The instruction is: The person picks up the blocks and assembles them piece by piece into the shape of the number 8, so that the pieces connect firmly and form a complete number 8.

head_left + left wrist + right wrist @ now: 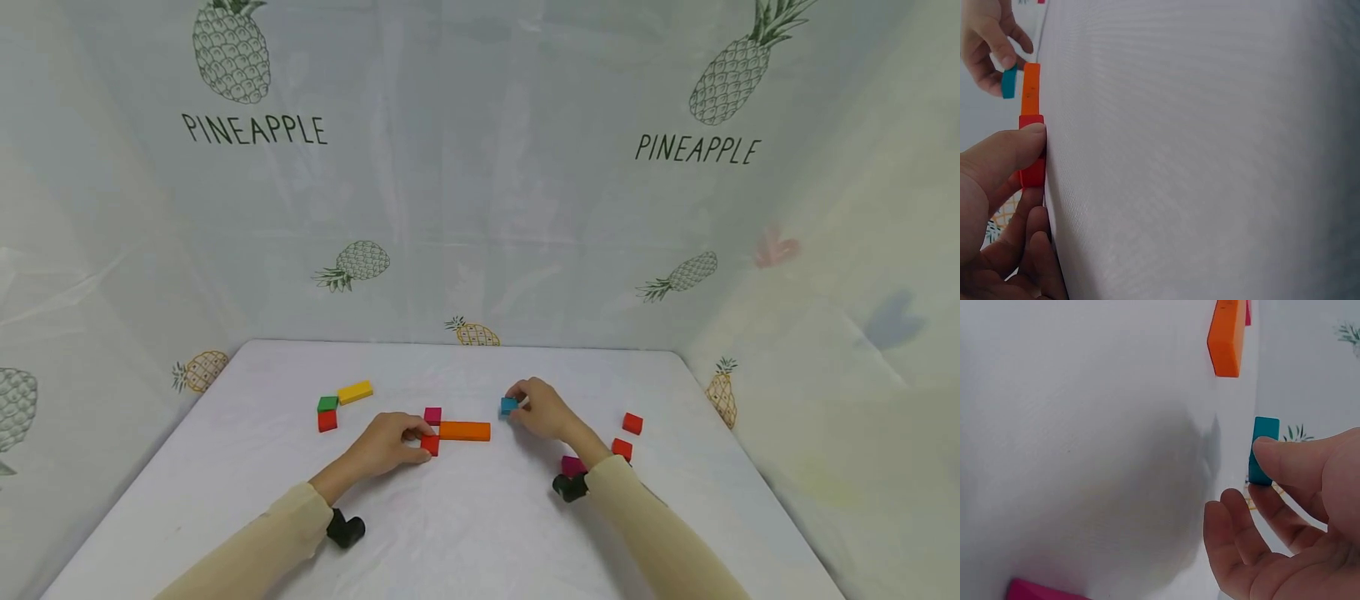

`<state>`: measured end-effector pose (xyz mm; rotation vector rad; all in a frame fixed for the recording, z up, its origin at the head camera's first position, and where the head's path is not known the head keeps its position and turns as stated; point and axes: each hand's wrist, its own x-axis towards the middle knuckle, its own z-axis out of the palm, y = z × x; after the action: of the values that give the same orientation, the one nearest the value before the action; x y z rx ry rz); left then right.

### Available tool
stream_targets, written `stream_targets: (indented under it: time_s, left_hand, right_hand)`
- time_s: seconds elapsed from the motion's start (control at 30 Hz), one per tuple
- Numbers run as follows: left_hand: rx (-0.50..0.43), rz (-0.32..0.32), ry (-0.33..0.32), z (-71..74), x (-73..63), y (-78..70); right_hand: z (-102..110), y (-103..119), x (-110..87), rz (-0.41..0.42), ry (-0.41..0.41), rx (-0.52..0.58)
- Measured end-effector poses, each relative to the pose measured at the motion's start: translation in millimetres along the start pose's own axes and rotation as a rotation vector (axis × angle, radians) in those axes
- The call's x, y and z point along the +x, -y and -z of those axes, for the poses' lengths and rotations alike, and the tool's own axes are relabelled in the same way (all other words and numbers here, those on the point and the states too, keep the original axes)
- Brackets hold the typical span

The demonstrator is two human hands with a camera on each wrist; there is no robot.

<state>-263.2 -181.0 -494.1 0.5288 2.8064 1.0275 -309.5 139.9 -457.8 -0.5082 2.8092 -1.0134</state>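
Left hand (385, 444): fingers pinch red block (430, 446) by orange block (465, 431). Right hand (546, 409): fingers pinch blue block (508, 407), raised off table (465, 517).

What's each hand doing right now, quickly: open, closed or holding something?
Left hand: holding the red block, thumb and finger pinching it.
Right hand: holding the blue block, pinched above the table.

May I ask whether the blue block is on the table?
Off the table: the right hand holds the blue block, its shadow lying apart.
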Motion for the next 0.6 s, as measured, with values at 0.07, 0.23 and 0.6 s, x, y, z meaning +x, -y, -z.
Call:
stream_targets:
  time_s: [0.07,0.23,0.6]
  left_hand:
    - [0.002,0.001,-0.001,-0.1,0.1,-0.2]
    - [0.008,0.001,-0.003,-0.4,-0.1,0.1]
    - [0.000,-0.004,-0.001,0.5,-0.2,-0.4]
  right_hand:
    - [2,2,-2.7,0.007,-0.004,0.004]
    - [4,5,-8.4,0.037,-0.016,0.007]
    - [-4,8,-13.9,0.053,-0.038,0.025]
